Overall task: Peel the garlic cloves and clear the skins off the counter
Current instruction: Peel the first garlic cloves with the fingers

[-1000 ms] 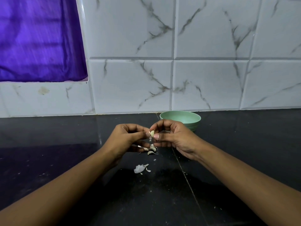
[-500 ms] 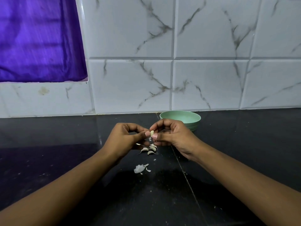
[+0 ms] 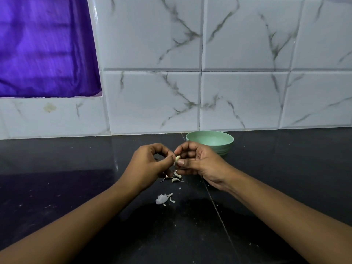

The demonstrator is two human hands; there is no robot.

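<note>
Lying low at frame centre on the glossy black stone counter (image 3: 76, 187) are torn white papery garlic skins (image 3: 162, 199). Above them sit loose pale cloves (image 3: 176, 180). Higher, left hand (image 3: 148, 166) and right hand (image 3: 200, 161) pinch one small pale garlic clove (image 3: 177, 159) between thumbs and fingertips, before a round pale-green bowl (image 3: 209, 139).

Green bowl (image 3: 226, 148) just behind right hand (image 3: 202, 162), blocking straight reach back; tiled wall (image 3: 152, 101) close beyond. Held clove (image 3: 177, 159) bridging gap to left hand (image 3: 150, 164). Loose cloves (image 3: 176, 180) on counter (image 3: 57, 187) directly under both hands, skin scraps (image 3: 162, 199) nearer body. Open counter far left of left hand, far right of right hand.
</note>
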